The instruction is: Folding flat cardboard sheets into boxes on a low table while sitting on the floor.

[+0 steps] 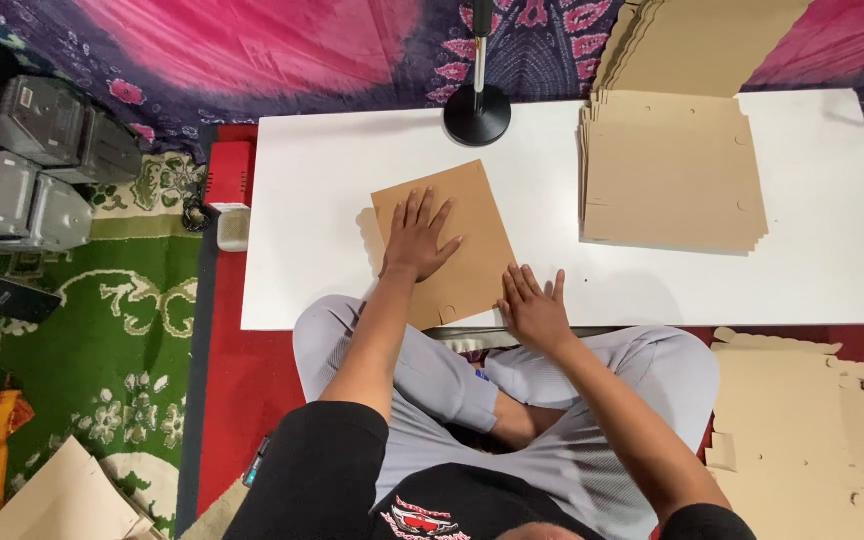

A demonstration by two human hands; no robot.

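Note:
A flat brown cardboard sheet (pixel 467 235) lies tilted on the low white table (pixel 332 190), its near corner reaching the table's front edge. My left hand (pixel 418 238) presses flat on the sheet's middle, fingers spread. My right hand (pixel 534 308) rests flat at the sheet's right near edge by the table's front, fingers apart. Neither hand holds anything.
A stack of flat cardboard blanks (pixel 670 170) sits on the table's right half. A black round stand base (pixel 477 114) stands at the back. More cardboard pieces (pixel 802 430) lie on the floor at right. Grey machines (pixel 32 160) and a phone (pixel 7 298) are at left.

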